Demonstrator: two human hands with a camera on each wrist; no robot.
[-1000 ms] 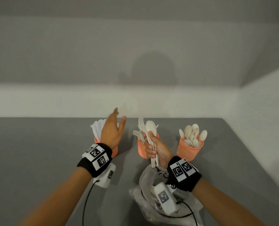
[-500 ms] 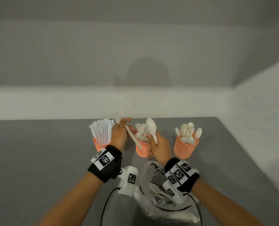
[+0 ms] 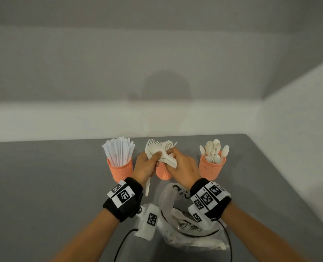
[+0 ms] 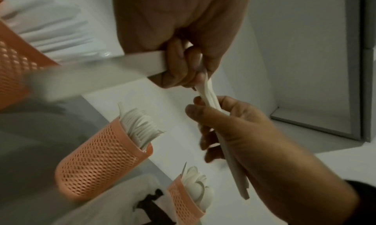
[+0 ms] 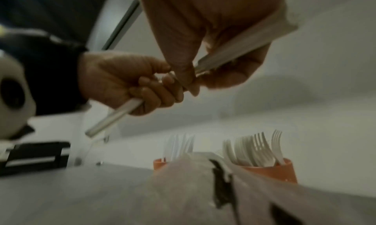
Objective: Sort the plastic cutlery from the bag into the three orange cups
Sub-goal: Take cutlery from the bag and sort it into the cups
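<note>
Three orange mesh cups stand in a row: the left cup (image 3: 120,168) holds knives, the middle cup (image 3: 163,173) holds forks, the right cup (image 3: 211,167) holds spoons. Both hands meet just above the middle cup. My right hand (image 3: 173,157) grips a bundle of white cutlery (image 3: 162,153) with a spoon and forks in it. My left hand (image 3: 153,157) pinches the bundle's top end (image 4: 207,92) and also grips a separate white cutlery piece (image 4: 122,67), whose handle (image 3: 148,186) hangs below the fist. The plastic bag (image 3: 185,224) lies near me under my right wrist.
The cups stand on a grey table (image 3: 43,186) near its far edge, with a white wall behind and on the right. Black cables trail from both wrist units across the bag. The table's right edge (image 3: 289,186) runs close to the spoon cup.
My left hand, open over the knife cup a second ago, took a white piece from the bundle and has now come back to it. My right hand tilted the bundle leftwards.
</note>
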